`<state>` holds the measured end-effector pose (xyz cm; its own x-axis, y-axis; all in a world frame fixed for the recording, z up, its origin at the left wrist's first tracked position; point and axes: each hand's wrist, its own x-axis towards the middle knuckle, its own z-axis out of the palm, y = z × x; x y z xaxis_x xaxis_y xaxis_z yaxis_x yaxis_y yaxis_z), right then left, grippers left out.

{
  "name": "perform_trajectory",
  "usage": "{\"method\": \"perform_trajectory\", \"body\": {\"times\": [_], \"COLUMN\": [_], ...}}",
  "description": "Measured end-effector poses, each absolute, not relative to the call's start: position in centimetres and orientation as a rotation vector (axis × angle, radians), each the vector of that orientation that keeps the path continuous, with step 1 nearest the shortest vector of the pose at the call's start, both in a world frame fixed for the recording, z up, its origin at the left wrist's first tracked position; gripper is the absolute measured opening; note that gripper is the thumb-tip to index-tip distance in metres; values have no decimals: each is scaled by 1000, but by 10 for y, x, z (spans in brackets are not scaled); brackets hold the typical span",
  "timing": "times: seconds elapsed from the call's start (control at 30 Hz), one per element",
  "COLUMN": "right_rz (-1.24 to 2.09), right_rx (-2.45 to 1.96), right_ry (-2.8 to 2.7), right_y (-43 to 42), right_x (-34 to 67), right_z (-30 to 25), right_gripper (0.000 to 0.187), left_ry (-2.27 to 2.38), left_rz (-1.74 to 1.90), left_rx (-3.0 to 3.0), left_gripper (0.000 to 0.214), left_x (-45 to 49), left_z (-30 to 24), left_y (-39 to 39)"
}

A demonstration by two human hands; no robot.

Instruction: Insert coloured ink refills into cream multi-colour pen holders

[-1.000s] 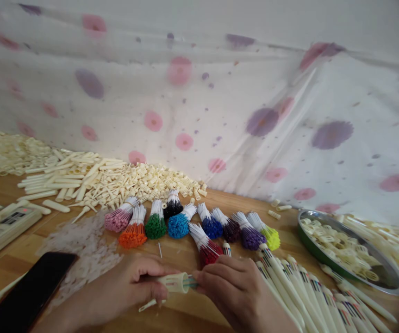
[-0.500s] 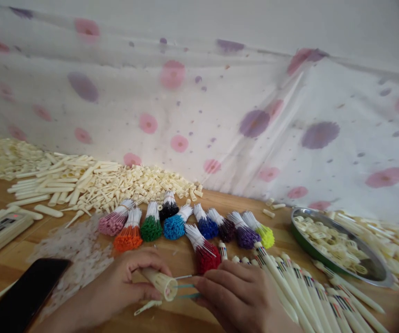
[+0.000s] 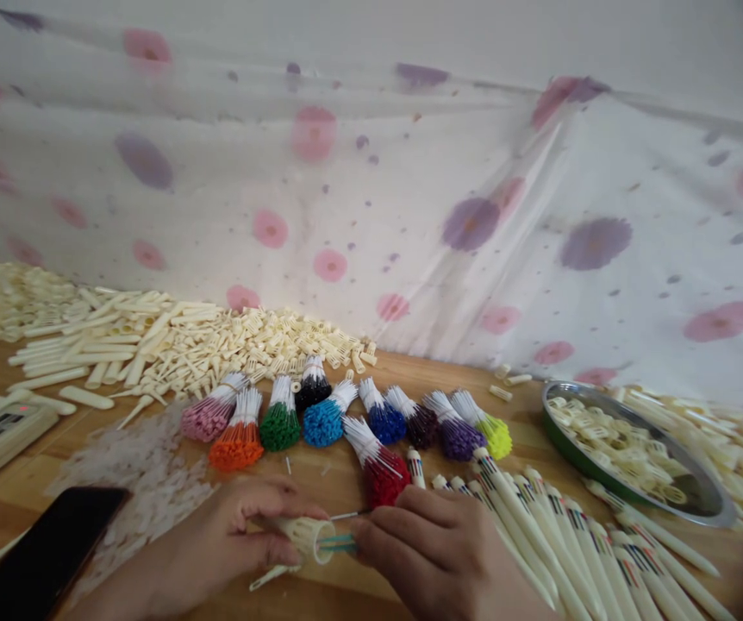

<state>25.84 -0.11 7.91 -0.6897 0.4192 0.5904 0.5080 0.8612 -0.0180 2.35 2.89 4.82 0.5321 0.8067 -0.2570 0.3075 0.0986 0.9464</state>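
Observation:
My left hand grips a short cream plastic pen tube with slots, its round mouth facing right. In my right hand are teal tweezers, two thin prongs with their tips inside the tube's mouth. A thin pale rod also runs between the tube and my right fingers; what holds it is unclear. Below the tube lies a small cream pronged part. Just beyond my right hand rests a red-tipped bundle of refills.
Further colour bundles, such as the orange one, stand in a row behind. Finished-looking multicolour pens lie at right beside a metal dish of cream rings. A phone, clear plastic bits and a power strip are at left.
The tweezers have moved left, so their tips now reach into the tube. The tube's mouth has turned slightly and its slots show more. The view has shifted a little.

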Motion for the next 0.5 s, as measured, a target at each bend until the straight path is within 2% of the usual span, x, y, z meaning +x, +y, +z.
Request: {"method": "perform_trajectory", "body": {"times": [0.5], "right_rz": [-242], "right_rx": [-651], "right_ry": [-2371], "right_y": [-5], "right_x": [257], "right_z": [78], "right_gripper": [16], "left_ry": [967], "left_rz": [405], "left_rx": [1558], "left_gripper": [37], "left_x": [26], "left_z": [60], "left_y": [25]}}
